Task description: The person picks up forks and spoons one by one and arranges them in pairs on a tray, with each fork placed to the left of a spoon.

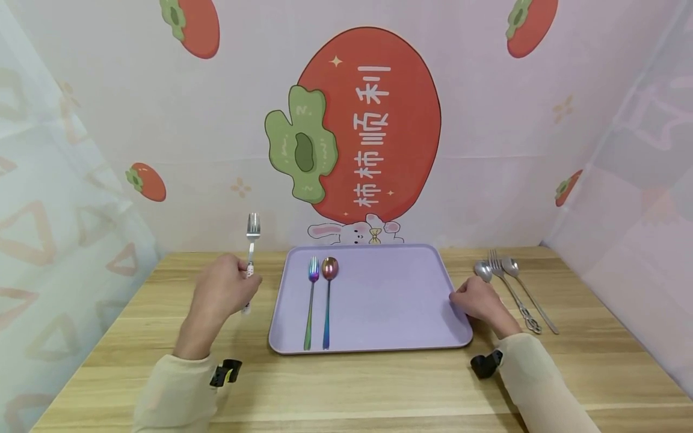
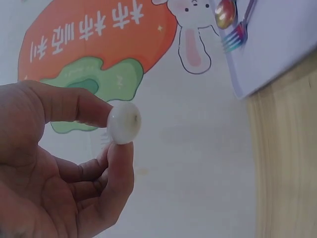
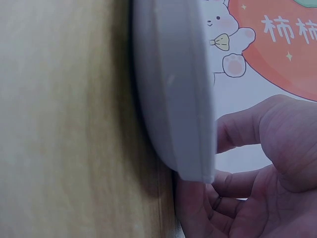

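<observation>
My left hand (image 1: pixel 223 287) pinches a fork (image 1: pixel 251 249) by its patterned white handle, between thumb and fingers. The fork is raised upright, tines up, left of a lavender tray (image 1: pixel 390 300). In the left wrist view the handle's rounded white end (image 2: pixel 125 123) shows between thumb and finger. At the tray's right edge my right hand (image 1: pixel 480 302) grips the rim (image 3: pixel 185 99), thumb above and fingers below. On the tray's left part lie a rainbow-coloured fork (image 1: pixel 311 300) and a rainbow-coloured spoon (image 1: pixel 327 300), side by side, heads toward the back.
Right of the tray, on the wooden table (image 1: pixel 379 391), lie a silver spoon (image 1: pixel 483 270), a silver fork (image 1: pixel 511 291) with an ornate handle and another spoon (image 1: pixel 527 288). A printed cloth backdrop (image 1: pixel 216 120) stands behind the table, with cloth at both sides.
</observation>
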### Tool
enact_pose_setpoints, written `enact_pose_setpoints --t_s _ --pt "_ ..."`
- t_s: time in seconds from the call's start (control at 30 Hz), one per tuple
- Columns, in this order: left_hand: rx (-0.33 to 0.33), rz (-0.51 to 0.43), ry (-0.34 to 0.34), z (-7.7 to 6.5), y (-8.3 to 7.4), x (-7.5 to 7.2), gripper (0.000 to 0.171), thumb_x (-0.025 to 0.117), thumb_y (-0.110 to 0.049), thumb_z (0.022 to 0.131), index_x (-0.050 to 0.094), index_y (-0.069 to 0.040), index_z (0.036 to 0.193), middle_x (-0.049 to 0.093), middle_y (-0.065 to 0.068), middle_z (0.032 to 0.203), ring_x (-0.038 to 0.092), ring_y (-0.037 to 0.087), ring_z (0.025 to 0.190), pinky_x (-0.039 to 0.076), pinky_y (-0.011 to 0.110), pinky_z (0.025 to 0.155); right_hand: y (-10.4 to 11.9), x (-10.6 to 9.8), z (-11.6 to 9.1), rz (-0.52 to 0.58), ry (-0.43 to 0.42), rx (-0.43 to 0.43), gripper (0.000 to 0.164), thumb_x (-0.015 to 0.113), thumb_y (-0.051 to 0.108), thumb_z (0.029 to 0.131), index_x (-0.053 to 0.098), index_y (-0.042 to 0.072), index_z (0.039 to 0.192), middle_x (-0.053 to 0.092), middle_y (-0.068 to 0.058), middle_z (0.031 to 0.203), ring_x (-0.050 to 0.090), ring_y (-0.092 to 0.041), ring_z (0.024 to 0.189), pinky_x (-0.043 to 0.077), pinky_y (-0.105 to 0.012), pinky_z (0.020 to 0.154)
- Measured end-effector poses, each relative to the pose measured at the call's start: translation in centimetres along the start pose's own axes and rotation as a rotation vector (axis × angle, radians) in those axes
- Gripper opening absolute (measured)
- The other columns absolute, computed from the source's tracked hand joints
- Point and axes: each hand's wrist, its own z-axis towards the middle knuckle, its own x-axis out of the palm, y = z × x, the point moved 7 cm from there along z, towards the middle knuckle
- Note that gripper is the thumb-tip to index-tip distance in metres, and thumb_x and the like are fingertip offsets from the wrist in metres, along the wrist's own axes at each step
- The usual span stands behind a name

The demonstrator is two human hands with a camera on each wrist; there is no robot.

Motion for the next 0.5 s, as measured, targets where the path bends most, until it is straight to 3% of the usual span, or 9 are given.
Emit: enact_pose_setpoints --t_s 0.5 --pt "0.077 -0.032 0.016 0.9 -4.9 2.8 0.037 0.063 -0.012 0.081 0.038 -0.015 0.053 0.032 -0.006 0.048 0.036 0.012 0.047 0.025 0.025 0.044 0.0 -0.2 -0.1 0.000 -0.002 0.000 0.037 0.059 0.016 0.088 0.044 0.014 0.055 0.037 0.005 0.050 0.040 -0.011 0.048 0.033 -0.024 0.046"
